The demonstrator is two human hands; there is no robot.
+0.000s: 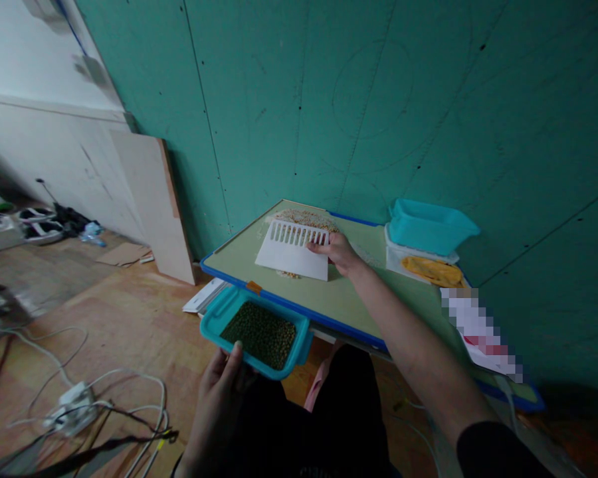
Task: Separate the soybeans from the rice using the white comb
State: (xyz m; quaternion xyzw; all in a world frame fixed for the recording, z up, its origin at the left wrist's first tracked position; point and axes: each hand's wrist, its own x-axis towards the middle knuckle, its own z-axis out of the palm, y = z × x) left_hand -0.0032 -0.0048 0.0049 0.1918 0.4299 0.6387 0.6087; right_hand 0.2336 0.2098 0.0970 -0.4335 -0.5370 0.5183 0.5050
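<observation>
My left hand [222, 377] grips the near rim of a teal plastic container [299, 372], thumb on top. Small green beans [262, 334] that look like mung beans cover its bottom. The container is level with the front edge of the green-topped table [351, 299]. In my right hand [339, 253] is a white slotted scraper [290, 257], a flat sheet with a row of long slots, tilted over the tabletop. Behind it spreads a pile of mixed pale and yellow grains [303, 218]. A few more grains [290, 273] show at its lower edge.
At the table's right stand a teal bin [428, 227] and a folded yellow cloth [431, 270]. A partly blurred white packet [478, 332] lies nearer. A green wall [279, 99] rises behind. Cables and a white power strip [74, 406] lie on the floor at left.
</observation>
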